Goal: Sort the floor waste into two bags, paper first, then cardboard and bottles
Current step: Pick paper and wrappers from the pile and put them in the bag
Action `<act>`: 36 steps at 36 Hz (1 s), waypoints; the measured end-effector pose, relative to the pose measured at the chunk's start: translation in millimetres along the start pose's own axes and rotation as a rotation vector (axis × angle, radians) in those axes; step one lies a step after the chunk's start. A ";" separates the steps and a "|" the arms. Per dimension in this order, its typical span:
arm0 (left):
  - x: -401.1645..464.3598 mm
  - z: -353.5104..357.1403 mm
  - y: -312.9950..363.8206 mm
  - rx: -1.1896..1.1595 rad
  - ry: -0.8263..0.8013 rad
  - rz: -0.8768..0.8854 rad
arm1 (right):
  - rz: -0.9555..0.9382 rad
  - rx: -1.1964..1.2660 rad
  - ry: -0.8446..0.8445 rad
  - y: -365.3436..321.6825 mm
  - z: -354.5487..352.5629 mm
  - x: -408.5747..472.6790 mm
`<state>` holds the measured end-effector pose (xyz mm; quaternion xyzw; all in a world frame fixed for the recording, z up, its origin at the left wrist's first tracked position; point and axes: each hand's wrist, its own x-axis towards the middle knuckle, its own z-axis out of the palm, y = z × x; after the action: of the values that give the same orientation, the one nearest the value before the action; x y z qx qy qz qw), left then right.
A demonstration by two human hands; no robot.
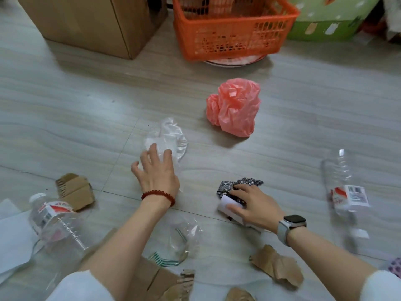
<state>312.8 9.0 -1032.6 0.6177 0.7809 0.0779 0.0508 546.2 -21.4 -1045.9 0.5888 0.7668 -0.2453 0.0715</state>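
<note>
Clear bag (171,137): flat on the floor (303,118), my left hand (156,170) spread wide on its near edge.
Paper (232,203): crumpled printed piece, my right hand (253,205) curled over it.
Pink bag (235,107): bunched farther out.
Bottles: one (54,222) left, one (345,187) right.
Cardboard scraps (74,191): near left.

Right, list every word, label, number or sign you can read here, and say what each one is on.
Nothing here can be read.
Left bottle: red and white label, print too blurred.
Right bottle: red and white label with a barcode, text and digits too small.
Printed paper under the right hand: dark pattern, no legible words.
</note>
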 end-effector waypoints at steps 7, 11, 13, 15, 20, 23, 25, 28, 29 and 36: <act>-30.6 8.6 32.7 -0.077 0.140 0.403 | 0.075 -0.037 -0.046 13.4 1.5 2.2; -62.8 26.1 49.9 -0.208 -0.052 0.657 | 0.084 -0.070 -0.061 15.8 8.4 -0.2; -78.9 38.5 53.7 -0.135 -0.187 0.707 | 0.110 0.049 -0.047 16.0 12.4 -0.7; -89.0 48.4 55.9 -0.084 -0.298 0.731 | 0.138 0.156 -0.047 16.4 15.0 -2.5; -87.9 53.1 65.9 0.045 -0.324 0.735 | 0.219 0.268 0.074 26.6 20.2 -13.6; -88.0 57.0 66.4 0.021 -0.319 0.730 | 0.329 0.466 0.271 38.7 14.5 -24.4; -89.0 57.0 66.8 -0.051 -0.347 0.756 | 0.365 0.533 0.349 45.5 8.7 -31.8; -88.3 55.6 70.4 -0.020 -0.434 0.740 | 0.369 0.535 0.270 49.4 6.2 -40.2; -87.9 54.9 72.2 -0.048 -0.450 0.725 | 0.367 0.545 0.228 48.4 6.1 -42.5; -86.4 35.4 86.4 -0.374 -0.660 0.498 | 0.248 0.719 0.147 29.8 -14.4 -55.0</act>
<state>421.7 -53.6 -1052.9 0.7588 0.5229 0.0263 0.3875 593.1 -57.0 -1020.2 0.6806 0.5581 -0.4449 -0.1656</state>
